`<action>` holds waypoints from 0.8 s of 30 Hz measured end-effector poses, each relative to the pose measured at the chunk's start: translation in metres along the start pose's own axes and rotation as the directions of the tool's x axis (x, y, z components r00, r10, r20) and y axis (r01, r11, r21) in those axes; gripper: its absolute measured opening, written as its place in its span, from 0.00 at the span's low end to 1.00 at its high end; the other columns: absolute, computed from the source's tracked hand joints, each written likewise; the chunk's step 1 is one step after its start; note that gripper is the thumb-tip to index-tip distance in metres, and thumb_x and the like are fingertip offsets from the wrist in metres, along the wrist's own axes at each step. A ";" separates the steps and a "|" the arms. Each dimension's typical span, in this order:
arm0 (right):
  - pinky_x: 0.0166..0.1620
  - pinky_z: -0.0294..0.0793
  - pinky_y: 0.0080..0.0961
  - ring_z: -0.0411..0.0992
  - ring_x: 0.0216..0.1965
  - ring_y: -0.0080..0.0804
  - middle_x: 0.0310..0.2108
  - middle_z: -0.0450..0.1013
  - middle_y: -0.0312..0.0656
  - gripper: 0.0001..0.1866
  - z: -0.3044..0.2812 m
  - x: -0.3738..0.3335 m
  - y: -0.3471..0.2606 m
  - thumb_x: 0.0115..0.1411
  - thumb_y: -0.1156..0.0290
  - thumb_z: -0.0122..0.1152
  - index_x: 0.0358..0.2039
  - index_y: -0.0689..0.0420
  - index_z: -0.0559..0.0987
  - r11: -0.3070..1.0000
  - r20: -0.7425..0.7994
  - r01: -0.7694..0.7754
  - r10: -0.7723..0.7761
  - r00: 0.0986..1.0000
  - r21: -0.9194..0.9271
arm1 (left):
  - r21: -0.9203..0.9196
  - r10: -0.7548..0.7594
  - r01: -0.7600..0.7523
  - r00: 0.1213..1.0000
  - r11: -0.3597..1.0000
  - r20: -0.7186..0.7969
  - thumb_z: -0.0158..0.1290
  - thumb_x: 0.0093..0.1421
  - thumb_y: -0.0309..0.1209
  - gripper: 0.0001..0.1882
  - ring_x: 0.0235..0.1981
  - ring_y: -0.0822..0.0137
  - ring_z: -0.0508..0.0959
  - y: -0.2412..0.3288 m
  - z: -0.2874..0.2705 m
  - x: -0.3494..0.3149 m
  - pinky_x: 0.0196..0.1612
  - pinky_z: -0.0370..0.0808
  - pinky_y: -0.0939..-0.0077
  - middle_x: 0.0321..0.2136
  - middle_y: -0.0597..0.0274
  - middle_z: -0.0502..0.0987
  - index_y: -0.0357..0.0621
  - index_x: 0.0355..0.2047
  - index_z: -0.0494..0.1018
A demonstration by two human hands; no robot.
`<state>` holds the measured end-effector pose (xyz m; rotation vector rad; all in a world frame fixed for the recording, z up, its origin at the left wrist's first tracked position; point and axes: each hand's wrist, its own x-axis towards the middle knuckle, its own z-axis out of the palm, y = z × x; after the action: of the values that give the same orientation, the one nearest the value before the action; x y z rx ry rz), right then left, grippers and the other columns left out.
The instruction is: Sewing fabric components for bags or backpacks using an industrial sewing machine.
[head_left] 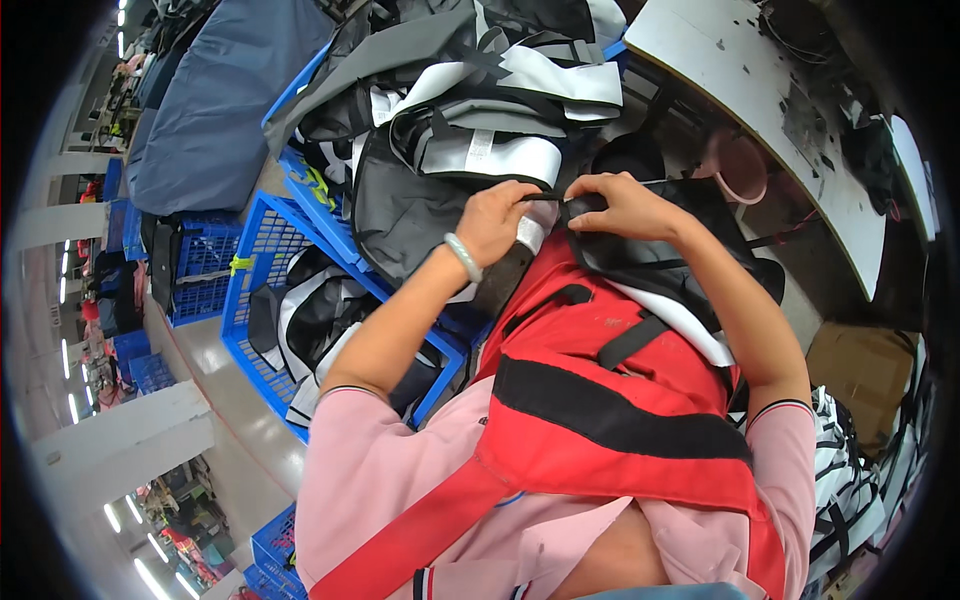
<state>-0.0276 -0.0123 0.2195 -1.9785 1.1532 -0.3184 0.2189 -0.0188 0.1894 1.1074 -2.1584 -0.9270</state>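
My left hand, with a pale bangle at the wrist, pinches the end of a narrow black strap. My right hand has its fingers closed on the edge of a black fabric piece, where the strap meets it. That piece lies over my right thigh, and a white panel shows at its lower edge. Just beyond my hands rises a heap of grey, black and white sewn pieces. Whether the strap is stitched to the black piece is too small to tell.
The heap fills a blue plastic crate; another blue crate with sewn pieces stands at left. A white worktable curves along the right, near a pink bucket. A cardboard box and white strapped goods sit at lower right.
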 end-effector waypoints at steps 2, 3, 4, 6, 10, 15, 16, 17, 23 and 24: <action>0.39 0.71 0.25 0.71 0.34 0.25 0.32 0.76 0.41 0.20 -0.025 -0.024 -0.021 0.53 0.62 0.68 0.43 0.60 0.77 0.949 0.104 -0.058 0.027 0.994 0.309 | -0.061 -0.006 0.015 0.989 0.998 0.148 0.51 0.59 0.26 0.10 0.33 0.56 0.79 0.041 -0.031 0.010 0.37 0.74 0.70 0.33 0.51 0.78 0.39 0.40 0.76; 0.41 0.70 0.24 0.71 0.36 0.22 0.32 0.76 0.39 0.21 -0.038 -0.038 -0.040 0.53 0.61 0.69 0.43 0.61 0.77 0.915 0.211 -0.127 0.047 0.976 0.383 | -0.105 -0.040 0.066 0.972 0.992 0.233 0.52 0.58 0.26 0.09 0.32 0.60 0.79 0.068 -0.045 0.011 0.37 0.74 0.72 0.32 0.51 0.78 0.38 0.39 0.76; 0.41 0.71 0.25 0.72 0.36 0.24 0.33 0.76 0.41 0.22 -0.046 -0.054 -0.054 0.51 0.60 0.70 0.42 0.61 0.78 0.918 0.228 -0.092 0.002 0.974 0.386 | -0.250 -0.032 0.114 0.950 0.962 0.310 0.52 0.58 0.26 0.09 0.32 0.64 0.79 0.097 -0.055 0.011 0.37 0.74 0.74 0.32 0.53 0.79 0.37 0.38 0.76; 0.43 0.70 0.30 0.73 0.38 0.35 0.37 0.76 0.44 0.26 -0.066 -0.084 -0.083 0.48 0.56 0.72 0.42 0.61 0.78 0.970 0.232 0.104 -0.155 0.960 0.218 | -0.439 0.111 0.091 0.904 0.894 0.413 0.53 0.58 0.25 0.08 0.31 0.69 0.78 0.146 -0.069 0.010 0.36 0.72 0.77 0.30 0.56 0.78 0.35 0.37 0.77; 0.56 0.60 0.35 0.67 0.51 0.40 0.39 0.74 0.40 0.21 -0.111 -0.134 -0.130 0.41 0.62 0.74 0.35 0.56 0.78 0.976 0.185 0.176 -0.151 0.971 -0.128 | -0.570 0.332 -0.070 0.867 0.819 0.371 0.55 0.58 0.26 0.09 0.30 0.76 0.75 0.201 -0.064 0.030 0.34 0.71 0.82 0.29 0.63 0.78 0.34 0.38 0.77; 0.58 0.60 0.39 0.64 0.57 0.42 0.38 0.74 0.37 0.19 -0.118 -0.183 -0.065 0.33 0.73 0.73 0.29 0.56 0.77 0.911 -0.214 -0.040 -0.053 0.975 -0.411 | -0.701 0.173 0.327 0.823 0.633 0.541 0.58 0.58 0.30 0.09 0.30 0.82 0.74 0.220 0.010 0.074 0.33 0.71 0.86 0.28 0.70 0.77 0.36 0.35 0.78; 0.52 0.64 0.37 0.67 0.52 0.43 0.35 0.73 0.39 0.18 -0.113 -0.194 -0.060 0.33 0.74 0.72 0.28 0.56 0.76 0.898 -0.253 -0.165 0.062 0.965 -0.409 | -0.746 0.176 0.407 0.807 0.527 0.564 0.59 0.58 0.30 0.09 0.28 0.83 0.73 0.223 0.024 0.074 0.32 0.69 0.87 0.27 0.71 0.77 0.37 0.35 0.78; 0.46 0.68 0.36 0.70 0.46 0.44 0.32 0.72 0.40 0.17 -0.105 -0.207 -0.061 0.33 0.75 0.71 0.27 0.56 0.75 0.869 -0.295 -0.290 0.177 0.939 -0.402 | -0.737 0.180 0.460 0.775 0.495 0.605 0.60 0.57 0.31 0.09 0.27 0.83 0.72 0.224 0.035 0.075 0.31 0.68 0.88 0.27 0.72 0.76 0.38 0.35 0.79; 0.32 0.71 0.36 0.73 0.28 0.49 0.25 0.73 0.46 0.23 -0.090 -0.279 -0.093 0.38 0.80 0.65 0.39 0.53 0.76 0.705 -0.740 -0.555 0.064 0.670 -0.442 | -0.700 0.451 0.118 0.687 0.704 0.570 0.61 0.50 0.32 0.18 0.32 0.71 0.77 0.254 0.061 0.068 0.39 0.73 0.76 0.33 0.58 0.81 0.34 0.39 0.78; 0.34 0.72 0.37 0.74 0.31 0.51 0.29 0.75 0.49 0.30 -0.091 -0.287 -0.102 0.40 0.84 0.63 0.47 0.51 0.75 0.679 -0.761 -0.569 0.023 0.648 -0.463 | -0.663 0.504 0.000 0.650 0.749 0.569 0.61 0.48 0.31 0.21 0.35 0.67 0.79 0.257 0.065 0.075 0.40 0.74 0.73 0.37 0.48 0.80 0.33 0.41 0.77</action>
<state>-0.1750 0.2017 0.4037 -2.2399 2.4058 -0.5611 0.0123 0.0495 0.3589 0.0263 -2.1756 -1.9843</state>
